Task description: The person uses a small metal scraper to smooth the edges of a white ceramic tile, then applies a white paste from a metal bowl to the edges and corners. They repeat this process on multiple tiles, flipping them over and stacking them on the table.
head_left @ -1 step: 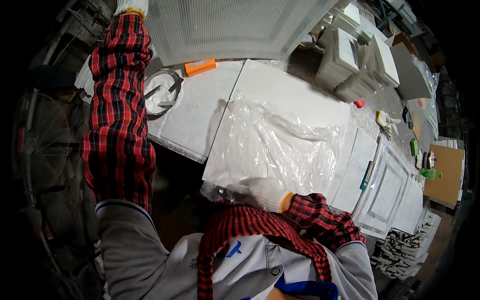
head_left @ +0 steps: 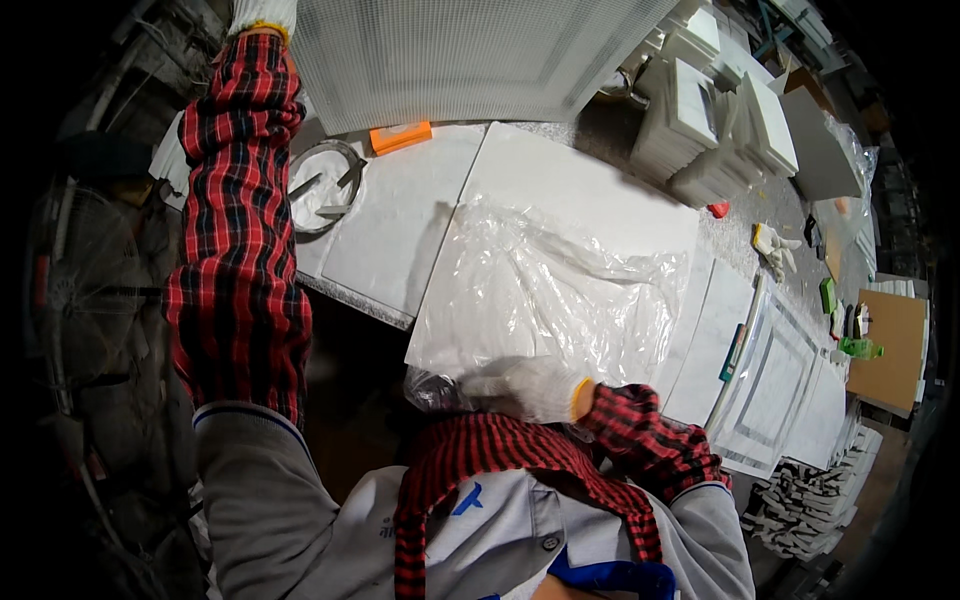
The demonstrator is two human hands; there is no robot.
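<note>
My left hand (head_left: 263,14), in a white knitted glove, reaches to the top edge beside a large mesh-faced panel (head_left: 450,60) tilted up there. Its fingers are out of view, so I cannot see its grip. Close to my body, my gloved right hand (head_left: 530,388) is closed on the near edge of a clear plastic film (head_left: 570,290). Wrinkled, the film spreads over the near part of a white square board (head_left: 560,170). A crumpled bit of the plastic bulges past my right fingertips, over the board's near left corner.
A round tub of white paste (head_left: 325,185) with scrapers and an orange box (head_left: 400,137) are at the left. Stacked white tiles (head_left: 690,120) stand at the far right. Nearer right are a framed grey-and-white panel (head_left: 770,370), a loose glove (head_left: 775,248) and a green bottle (head_left: 860,348).
My right hand has shifted very slightly to the right, and the crumpled plastic by its fingers has changed shape a little. My left arm is nearly still.
</note>
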